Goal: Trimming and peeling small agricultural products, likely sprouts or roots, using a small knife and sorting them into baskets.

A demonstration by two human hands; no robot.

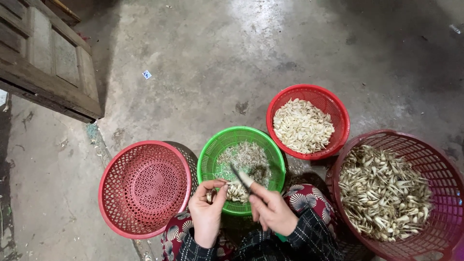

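Our left hand (pixel 207 212) pinches a small pale bulb (pixel 212 195) between thumb and curled fingertips, the palm turned inward and the wrist rising from a dark checked sleeve (pixel 191 249). Our right hand (pixel 271 210) is clenched around the handle of a small knife with a short grey blade (pixel 240 177), the forefinger stretched along it and the blade angled up and to the left, its tip near the bulb. Both hands hover over the near rim of the round green plastic basket (pixel 217 150), which holds thin pale trimmings. Left of it, tilted on its side, lies an empty red perforated plastic basket (pixel 145 187). Beyond the green one, to the right, a smaller red plastic basket (pixel 333 104) holds clean whitish peeled pieces. At far right a large dark red plastic basket (pixel 435 159) is filled with untrimmed bulbs with stalks. All stand on a grey concrete floor (pixel 217 58), with a wooden door panel (pixel 46 63) at upper left.
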